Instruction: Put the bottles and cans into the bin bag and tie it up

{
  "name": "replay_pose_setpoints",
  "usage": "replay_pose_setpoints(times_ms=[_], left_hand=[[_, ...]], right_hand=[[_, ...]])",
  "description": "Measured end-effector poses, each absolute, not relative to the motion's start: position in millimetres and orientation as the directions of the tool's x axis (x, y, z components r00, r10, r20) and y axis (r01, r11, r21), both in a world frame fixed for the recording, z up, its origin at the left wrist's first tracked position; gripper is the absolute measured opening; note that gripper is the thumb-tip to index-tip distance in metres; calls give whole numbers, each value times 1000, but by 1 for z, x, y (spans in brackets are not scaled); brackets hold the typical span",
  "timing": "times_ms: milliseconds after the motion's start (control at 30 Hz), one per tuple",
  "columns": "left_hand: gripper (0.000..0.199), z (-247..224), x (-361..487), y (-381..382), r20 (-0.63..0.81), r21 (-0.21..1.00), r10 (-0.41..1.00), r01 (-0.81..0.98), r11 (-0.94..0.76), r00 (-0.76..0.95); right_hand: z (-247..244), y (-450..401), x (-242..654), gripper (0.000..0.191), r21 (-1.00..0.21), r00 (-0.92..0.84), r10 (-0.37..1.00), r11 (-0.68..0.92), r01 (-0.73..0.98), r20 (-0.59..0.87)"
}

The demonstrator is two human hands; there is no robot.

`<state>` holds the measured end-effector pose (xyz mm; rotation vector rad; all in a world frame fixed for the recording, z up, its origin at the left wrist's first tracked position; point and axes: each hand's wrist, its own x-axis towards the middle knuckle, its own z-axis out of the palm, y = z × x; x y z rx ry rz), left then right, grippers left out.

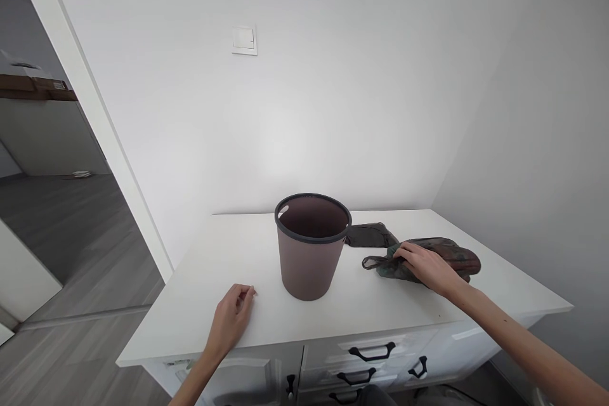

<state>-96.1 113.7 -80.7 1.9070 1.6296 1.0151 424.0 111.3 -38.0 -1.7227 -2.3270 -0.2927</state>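
A mauve trash bin point(309, 266) with a dark rim stands upright on the white cabinet top. Left of it, my left hand point(232, 316) rests on the surface with its fingers loosely curled in, and nothing shows in them. My right hand point(425, 266) lies over a filled, dark, see-through plastic bag point(459, 260) to the right of the bin, its fingers closed on the bag near the gathered end. A loop of the bag sticks out leftward past my fingertips. Behind, a flat folded black bag point(370, 235) lies partly hidden by the bin.
The white cabinet top point(200, 304) backs onto a wall with a light switch point(244, 40). Below its front edge are drawers with black handles point(372, 351). At left, a door frame point(102, 114) borders another room with cardboard boxes point(38, 87).
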Motion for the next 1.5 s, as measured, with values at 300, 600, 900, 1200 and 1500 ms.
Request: replay_pose_setpoints(times_ms=[300, 600, 900, 1200, 1500], left_hand=[[45, -82, -95, 114, 264, 712, 963, 662, -232, 54], [45, -86, -96, 118, 273, 701, 961, 673, -236, 53], [45, -83, -95, 116, 276, 703, 959, 667, -246, 62], [43, -86, -96, 117, 268, 707, 962, 667, -235, 55], [44, -80, -92, 117, 256, 698, 965, 680, -225, 57]], right_hand=[[-67, 88, 412, 32, 131, -228, 857, 188, 973, 462], [-82, 33, 382, 39, 147, -83, 760, -17, 989, 645], [-153, 8, 402, 76, -49, 103, 729, -96, 994, 676], [-149, 17, 381, 75, -108, 82, 731, -12, 994, 678], [-174, 80, 304, 61, -222, -135, 756, 350, 910, 641]])
